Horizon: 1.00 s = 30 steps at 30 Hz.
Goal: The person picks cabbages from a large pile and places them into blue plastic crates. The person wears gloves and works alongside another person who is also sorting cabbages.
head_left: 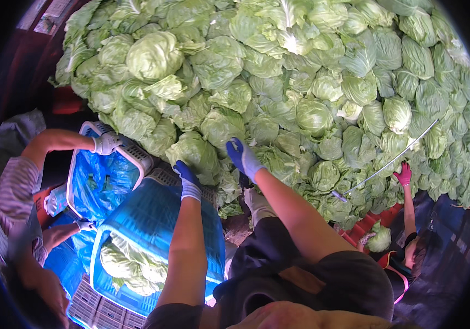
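Left grip [187, 174] spread flat on cabbage [195, 152] in pile — right grip [243, 156] open, fingers loose, hovering over heads

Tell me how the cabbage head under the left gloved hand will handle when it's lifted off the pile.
The cabbage head under the left hand looks round and tightly packed, so probably heavy for its size and apt to roll. Its loose outer leaves may flop or tear off. It sits at the foot of the cabbage pile, so neighbouring heads might shift.

Dim, shadowed surroundings with dark red boards [32, 60] at upper left, sunlight from above, bare dirt floor [239, 226] below
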{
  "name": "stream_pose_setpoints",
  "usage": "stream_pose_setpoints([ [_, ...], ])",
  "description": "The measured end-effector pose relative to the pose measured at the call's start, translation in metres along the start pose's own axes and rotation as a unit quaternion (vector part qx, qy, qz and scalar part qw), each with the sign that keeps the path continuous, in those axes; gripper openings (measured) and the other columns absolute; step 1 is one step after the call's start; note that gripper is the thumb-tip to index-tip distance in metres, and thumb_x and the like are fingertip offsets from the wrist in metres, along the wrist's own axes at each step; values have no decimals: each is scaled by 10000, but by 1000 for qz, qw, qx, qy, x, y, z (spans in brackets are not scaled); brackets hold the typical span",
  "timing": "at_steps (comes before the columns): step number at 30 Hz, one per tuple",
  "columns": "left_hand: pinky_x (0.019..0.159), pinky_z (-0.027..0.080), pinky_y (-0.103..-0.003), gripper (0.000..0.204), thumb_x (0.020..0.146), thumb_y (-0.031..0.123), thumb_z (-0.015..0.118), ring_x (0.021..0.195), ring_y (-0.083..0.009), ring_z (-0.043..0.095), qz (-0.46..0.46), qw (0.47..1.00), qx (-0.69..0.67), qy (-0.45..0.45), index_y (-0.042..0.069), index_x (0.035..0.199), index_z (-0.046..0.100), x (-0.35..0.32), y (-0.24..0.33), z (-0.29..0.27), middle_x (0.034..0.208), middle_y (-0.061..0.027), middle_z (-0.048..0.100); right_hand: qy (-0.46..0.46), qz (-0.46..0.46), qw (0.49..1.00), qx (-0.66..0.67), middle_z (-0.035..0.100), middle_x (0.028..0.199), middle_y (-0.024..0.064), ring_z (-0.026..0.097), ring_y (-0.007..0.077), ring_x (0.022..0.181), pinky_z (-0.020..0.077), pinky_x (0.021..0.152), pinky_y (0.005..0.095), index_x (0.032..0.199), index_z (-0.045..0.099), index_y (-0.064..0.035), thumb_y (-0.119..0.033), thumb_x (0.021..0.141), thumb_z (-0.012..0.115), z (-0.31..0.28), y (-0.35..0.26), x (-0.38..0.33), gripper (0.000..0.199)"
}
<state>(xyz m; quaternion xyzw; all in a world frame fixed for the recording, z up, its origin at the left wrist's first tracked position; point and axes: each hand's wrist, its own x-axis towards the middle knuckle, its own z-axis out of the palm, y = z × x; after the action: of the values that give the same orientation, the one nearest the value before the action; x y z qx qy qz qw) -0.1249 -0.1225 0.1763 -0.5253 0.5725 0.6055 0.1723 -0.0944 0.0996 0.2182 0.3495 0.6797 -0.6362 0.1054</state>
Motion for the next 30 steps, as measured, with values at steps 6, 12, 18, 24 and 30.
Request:
stream_pose_setpoints([
  [6, 1128, 367, -496, 793, 997, 531, 474, 1369, -392, 458, 94, 991, 24, 95, 75, 1594, 218, -33, 18, 19, 1537, -271, 397, 132, -156, 893, -402, 676, 1091, 265, 656, 442, 968, 521, 857, 489, 1244, 610, -11, -299, 932, 674, -167, 33, 22, 429],
  [12, 1100, 385, -515, 566, 1051, 360, 493, 1276, -459, 501, 388, 858, 292, 166, -72, 1416, 491, -62, 4, 28, 1363, -324, 540, -82, -12, 874, -479, 669, 1198, 263, 638, 439, 1106, 503, 954, 506, 1294, 594, -6, -400, 930, 634, -186, -15, 46, 538],
  [18, 1138, 315, -545, 529, 964, 232, 596, 1299, -409, 500, 431, 582, 648, -237, 65, 1455, 495, -232, 123, 0, 1402, -206, 544, -43, -111, 907, -403, 705, 1121, 252, 687, 415, 1020, 541, 890, 481, 1284, 631, -41, -435, 950, 632, -191, -84, 21, 516],
  [24, 1100, 330, -559, 512, 920, 342, 605, 1206, -372, 569, 307, 446, 835, -92, 91, 1366, 580, -259, 192, -127, 1241, -204, 639, 153, -283, 847, -423, 689, 729, 174, 677, 399, 701, 532, 651, 507, 1036, 700, -120, -308, 949, 661, -214, -237, 62, 211],
  [30, 994, 463, -464, 505, 841, 287, 643, 922, -329, 680, 394, 477, 762, -195, 58, 1292, 622, -242, 192, -175, 955, -163, 723, 153, -434, 691, -557, 632, 1243, 219, 637, 381, 1069, 520, 894, 457, 1374, 535, -43, -314, 929, 691, -205, -378, 100, 544],
])
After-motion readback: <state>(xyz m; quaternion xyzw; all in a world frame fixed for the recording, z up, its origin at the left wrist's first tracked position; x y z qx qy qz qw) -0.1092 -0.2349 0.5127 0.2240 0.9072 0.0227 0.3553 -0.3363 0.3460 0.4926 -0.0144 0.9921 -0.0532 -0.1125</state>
